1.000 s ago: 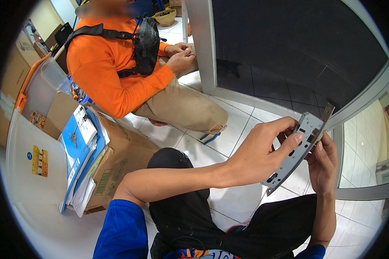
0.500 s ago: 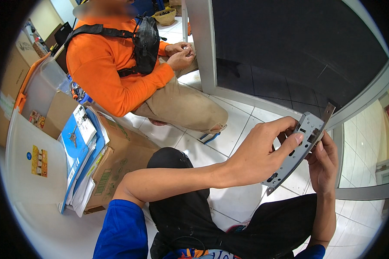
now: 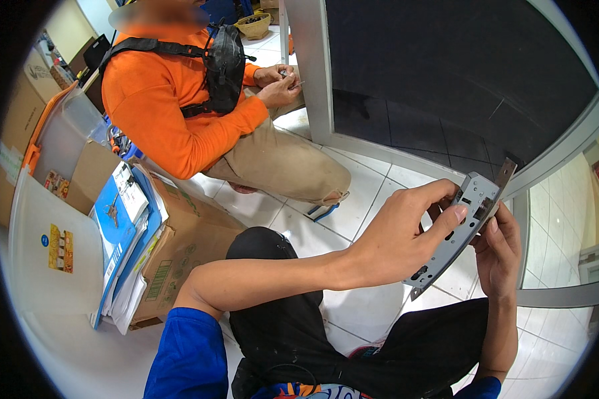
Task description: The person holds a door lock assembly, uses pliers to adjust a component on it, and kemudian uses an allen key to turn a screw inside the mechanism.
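Observation:
A grey metal mortise lock (image 3: 447, 250) with a long faceplate along its right edge is held tilted above the floor. My left hand (image 3: 398, 234) grips it from the left, thumb pressed on its flat side and the other fingers partly hidden behind. On the other side, my right hand (image 3: 500, 251) has bent fingers against the faceplate edge, steadying the lock. Its fingertips are partly hidden by the lock.
A person in an orange sweater (image 3: 153, 106) kneels ahead to the left, fingering a small metallic piece. A grey-framed dark glass door (image 3: 446, 73) stands ahead right. Left are a cardboard box (image 3: 193, 229), blue folders (image 3: 116, 213) and a clear plastic bin (image 3: 53, 279). White tiles (image 3: 359, 312) cover the floor.
The other person's fingers have shifted slightly around the small piece, which shows more now. My hands and the lock have hardly moved.

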